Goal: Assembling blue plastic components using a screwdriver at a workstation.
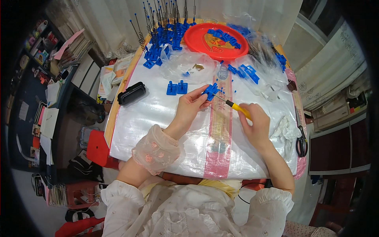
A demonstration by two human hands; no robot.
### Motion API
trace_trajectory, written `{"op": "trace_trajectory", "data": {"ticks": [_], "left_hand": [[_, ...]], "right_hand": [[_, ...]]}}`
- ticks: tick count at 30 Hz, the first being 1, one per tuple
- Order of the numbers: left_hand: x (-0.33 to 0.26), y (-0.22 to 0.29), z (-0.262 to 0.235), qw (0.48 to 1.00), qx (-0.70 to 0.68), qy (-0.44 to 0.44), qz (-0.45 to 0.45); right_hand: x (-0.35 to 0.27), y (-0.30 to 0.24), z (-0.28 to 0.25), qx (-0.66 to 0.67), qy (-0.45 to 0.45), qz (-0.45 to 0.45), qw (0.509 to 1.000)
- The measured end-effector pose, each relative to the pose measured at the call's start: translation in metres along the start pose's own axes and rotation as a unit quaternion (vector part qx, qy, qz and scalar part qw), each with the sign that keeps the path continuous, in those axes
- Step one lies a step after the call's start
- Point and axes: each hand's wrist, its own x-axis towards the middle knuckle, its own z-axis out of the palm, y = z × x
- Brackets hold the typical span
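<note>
Between the fingertips of my left hand (191,106) is a small blue plastic part (211,91), held above the middle of the table. My right hand (254,124) grips a screwdriver (239,110) by its yellow and black handle. The metal shaft slants up and left, and its tip meets the blue part; the exact contact point is too small to make out. Two similar blue parts (177,87) stand side by side just left of my left hand. Brass-coloured screws (198,67) lie on a clear plastic bag (177,65) beyond it.
Assembled blue pieces with upright black springs (164,33) crowd the back left. A red round tray (191,41) holds blue parts at the back. A black case (131,93) lies at the left edge. Crumpled white tissue (286,132) and scissors (301,142) are at the right.
</note>
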Motion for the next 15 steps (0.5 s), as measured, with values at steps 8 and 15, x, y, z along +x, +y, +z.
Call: {"op": "trace_trajectory", "data": {"ticks": [8, 15], "left_hand": [[0.000, 0.000, -0.001, 1.000, -0.026, 0.000, -0.006], [0.000, 0.000, 0.003, 1.000, -0.009, 0.009, 0.016]], "right_hand": [[0.004, -0.009, -0.009, -0.097, -0.036, -0.117, 0.988], [0.000, -0.003, -0.008, 0.530, -0.146, 0.488, 0.678]]}}
